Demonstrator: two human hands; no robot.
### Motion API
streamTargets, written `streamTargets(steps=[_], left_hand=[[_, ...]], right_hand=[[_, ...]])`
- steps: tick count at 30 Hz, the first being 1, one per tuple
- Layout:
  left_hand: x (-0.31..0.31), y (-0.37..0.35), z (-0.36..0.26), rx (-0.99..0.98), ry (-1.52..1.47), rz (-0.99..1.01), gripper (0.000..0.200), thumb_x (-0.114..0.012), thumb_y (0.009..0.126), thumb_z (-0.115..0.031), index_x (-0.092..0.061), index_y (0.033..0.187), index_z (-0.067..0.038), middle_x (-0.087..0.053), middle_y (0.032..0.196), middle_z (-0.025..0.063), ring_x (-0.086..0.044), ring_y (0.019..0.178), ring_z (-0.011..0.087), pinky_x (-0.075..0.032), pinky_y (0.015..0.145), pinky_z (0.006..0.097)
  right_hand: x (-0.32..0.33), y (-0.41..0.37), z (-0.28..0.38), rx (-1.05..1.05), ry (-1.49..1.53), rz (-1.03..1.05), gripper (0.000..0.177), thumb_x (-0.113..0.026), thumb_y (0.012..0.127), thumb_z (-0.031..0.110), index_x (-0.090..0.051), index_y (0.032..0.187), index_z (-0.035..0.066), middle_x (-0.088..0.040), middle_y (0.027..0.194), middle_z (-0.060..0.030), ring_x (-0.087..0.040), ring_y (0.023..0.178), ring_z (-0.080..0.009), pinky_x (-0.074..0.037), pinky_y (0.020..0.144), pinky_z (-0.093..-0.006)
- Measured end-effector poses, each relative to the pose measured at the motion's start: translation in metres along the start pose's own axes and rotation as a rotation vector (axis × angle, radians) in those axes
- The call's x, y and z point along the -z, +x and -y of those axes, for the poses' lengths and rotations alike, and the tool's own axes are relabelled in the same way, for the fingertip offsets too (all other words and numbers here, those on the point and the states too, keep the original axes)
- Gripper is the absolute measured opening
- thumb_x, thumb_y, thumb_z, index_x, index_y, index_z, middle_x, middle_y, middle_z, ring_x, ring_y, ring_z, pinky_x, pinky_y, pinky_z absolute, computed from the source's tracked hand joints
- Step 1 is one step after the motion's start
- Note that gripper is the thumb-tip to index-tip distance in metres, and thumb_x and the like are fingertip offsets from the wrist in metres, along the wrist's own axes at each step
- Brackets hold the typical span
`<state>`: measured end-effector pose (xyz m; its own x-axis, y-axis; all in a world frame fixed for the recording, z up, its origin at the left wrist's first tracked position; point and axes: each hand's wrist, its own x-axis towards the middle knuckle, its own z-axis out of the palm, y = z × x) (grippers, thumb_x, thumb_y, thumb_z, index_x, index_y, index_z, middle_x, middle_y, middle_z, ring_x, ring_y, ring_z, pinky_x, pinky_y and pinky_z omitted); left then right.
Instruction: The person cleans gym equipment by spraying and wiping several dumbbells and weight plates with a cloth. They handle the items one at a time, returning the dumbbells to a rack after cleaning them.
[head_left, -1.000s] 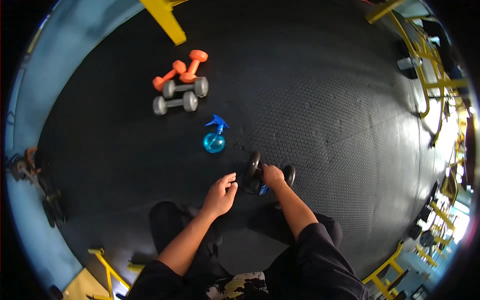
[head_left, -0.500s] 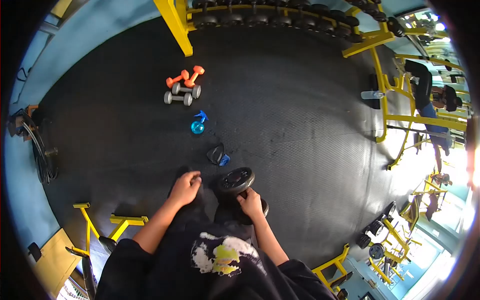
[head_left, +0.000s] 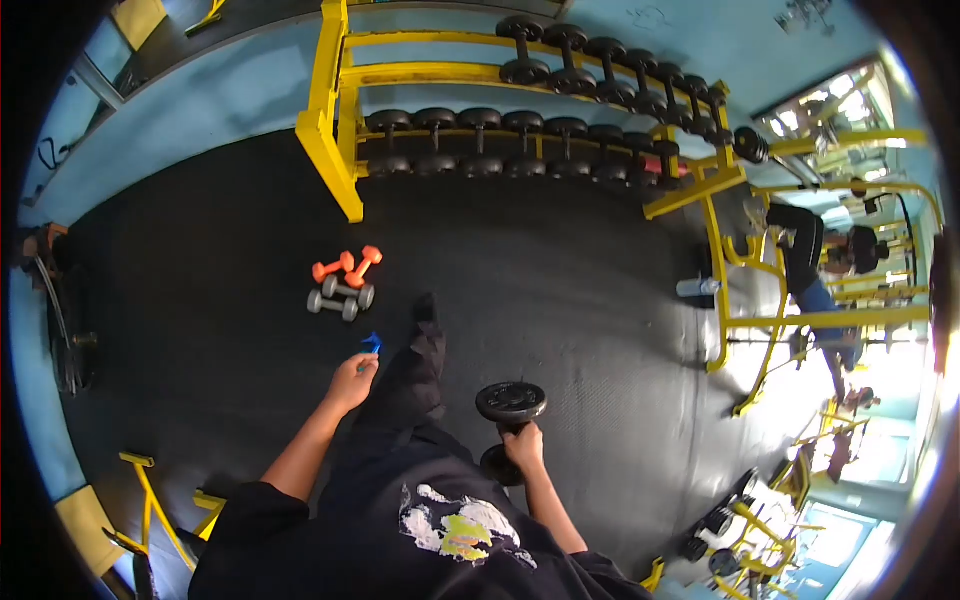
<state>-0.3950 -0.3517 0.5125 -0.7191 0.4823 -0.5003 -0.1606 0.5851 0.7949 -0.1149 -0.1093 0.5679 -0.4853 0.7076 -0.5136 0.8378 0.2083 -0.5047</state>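
My right hand (head_left: 524, 447) grips the handle of a black dumbbell (head_left: 511, 401), held upright at my right side with one round plate above the fist and the other below. My left hand (head_left: 352, 384) hangs in front of my left leg, its fingers loosely curled, with nothing seen in it. Just beyond those fingers, the blue trigger of a spray bottle (head_left: 373, 342) shows; the hand covers most of the bottle, which appears to stand on the floor. One leg (head_left: 415, 375) in dark trousers is stretched forward.
Orange dumbbells (head_left: 366, 265) and grey dumbbells (head_left: 333, 305) lie ahead on the black mat (head_left: 560, 290). A yellow rack (head_left: 330, 150) carries rows of black dumbbells. At right, a person (head_left: 800, 250) is on a yellow bench frame (head_left: 722, 260), near a clear bottle (head_left: 697, 287).
The view has tilted up, bringing the whole rack in. My leg has come forward, the dumbbell has swung right and more upright, and the dark and blue items on the floor are now hidden.
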Motion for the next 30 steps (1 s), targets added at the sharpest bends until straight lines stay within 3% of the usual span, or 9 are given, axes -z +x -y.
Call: streamTargets(steps=[7, 12, 14, 16, 20, 24, 26, 28, 30], left_hand=[[0.038, 0.143, -0.095, 0.058, -0.143, -0.050, 0.037, -0.058, 0.097, -0.026, -0.062, 0.123, -0.001, -0.068, 0.114, 0.0177, -0.067, 0.106, 0.0241, -0.050, 0.091, 0.0336], [0.068, 0.199, -0.152, 0.126, -0.219, -0.155, 0.031, -0.054, 0.098, -0.020, -0.060, 0.120, 0.001, -0.069, 0.096, 0.0101, -0.066, 0.088, 0.0162, -0.051, 0.081, 0.0302], [0.066, 0.203, -0.170, 0.073, -0.255, -0.142, 0.031, -0.055, 0.098, -0.020, -0.060, 0.122, 0.000, -0.067, 0.086, 0.0067, -0.065, 0.081, 0.0133, -0.050, 0.076, 0.0286], [0.057, 0.214, -0.164, 0.089, -0.296, -0.125, 0.032, -0.056, 0.098, -0.021, -0.060, 0.122, -0.001, -0.067, 0.085, 0.0065, -0.065, 0.080, 0.0135, -0.049, 0.074, 0.0286], [0.053, 0.229, -0.190, 0.121, -0.298, -0.195, 0.033, -0.056, 0.098, -0.022, -0.060, 0.124, -0.002, -0.067, 0.085, 0.0065, -0.065, 0.080, 0.0142, -0.049, 0.073, 0.0293], [0.046, 0.248, -0.204, 0.247, -0.418, -0.430, 0.034, -0.057, 0.098, -0.023, -0.060, 0.126, -0.003, -0.068, 0.087, 0.0072, -0.066, 0.082, 0.0145, -0.049, 0.076, 0.0289], [0.038, 0.253, -0.220, 0.293, -0.518, -0.542, 0.034, -0.057, 0.099, -0.022, -0.060, 0.126, -0.002, -0.068, 0.092, 0.0075, -0.065, 0.083, 0.0136, -0.049, 0.077, 0.0279], [0.036, 0.254, -0.246, 0.423, -0.622, -0.704, 0.033, -0.056, 0.099, -0.022, -0.060, 0.125, -0.002, -0.067, 0.098, 0.0081, -0.065, 0.084, 0.0136, -0.049, 0.078, 0.0275], [0.027, 0.260, -0.260, 0.505, -0.634, -0.753, 0.033, -0.055, 0.100, -0.022, -0.060, 0.126, -0.002, -0.066, 0.103, 0.0078, -0.064, 0.085, 0.0134, -0.049, 0.078, 0.0275]], right_hand=[[0.041, 0.178, 0.107, -0.007, -0.093, 0.011, 0.045, -0.074, 0.078, 0.027, -0.064, 0.108, -0.005, -0.068, 0.103, -0.0274, -0.065, 0.102, -0.0412, -0.051, 0.089, -0.0457], [0.079, 0.290, 0.220, 0.100, -0.155, -0.004, 0.047, -0.074, 0.079, 0.033, -0.065, 0.105, -0.005, -0.069, 0.100, -0.0271, -0.067, 0.099, -0.0401, -0.051, 0.086, -0.0455], [0.087, 0.336, 0.255, 0.285, -0.134, -0.055, 0.045, -0.075, 0.079, 0.033, -0.065, 0.102, -0.005, -0.070, 0.089, -0.0238, -0.069, 0.089, -0.0375, -0.053, 0.078, -0.0450], [0.100, 0.376, 0.309, 0.381, -0.090, -0.016, 0.033, -0.074, 0.081, 0.026, -0.064, 0.092, -0.003, -0.069, 0.075, -0.0151, -0.070, 0.072, -0.0263, -0.053, 0.066, -0.0403], [0.108, 0.477, 0.398, 0.541, -0.008, 0.064, 0.024, -0.071, 0.085, 0.020, -0.063, 0.089, -0.002, -0.066, 0.071, -0.0079, -0.065, 0.060, -0.0187, -0.050, 0.057, -0.0347], [0.122, 0.539, 0.509, 0.445, 0.047, 0.248, 0.022, -0.071, 0.087, 0.019, -0.063, 0.090, -0.002, -0.066, 0.074, -0.0071, -0.065, 0.060, -0.0168, -0.049, 0.053, -0.0327], [0.116, 0.580, 0.546, 0.310, 0.085, 0.257, 0.034, -0.073, 0.085, 0.031, -0.064, 0.089, -0.001, -0.064, 0.065, -0.0094, -0.061, 0.059, -0.0196, -0.046, 0.056, -0.0354], [0.101, 0.628, 0.561, 0.334, 0.152, 0.337, 0.037, -0.075, 0.084, 0.031, -0.064, 0.091, -0.003, -0.065, 0.070, -0.0098, -0.060, 0.058, -0.0202, -0.045, 0.055, -0.0367], [0.088, 0.668, 0.575, 0.416, 0.170, 0.159, 0.037, -0.076, 0.084, 0.030, -0.064, 0.091, -0.004, -0.065, 0.076, -0.0103, -0.059, 0.055, -0.0200, -0.045, 0.053, -0.0373]])
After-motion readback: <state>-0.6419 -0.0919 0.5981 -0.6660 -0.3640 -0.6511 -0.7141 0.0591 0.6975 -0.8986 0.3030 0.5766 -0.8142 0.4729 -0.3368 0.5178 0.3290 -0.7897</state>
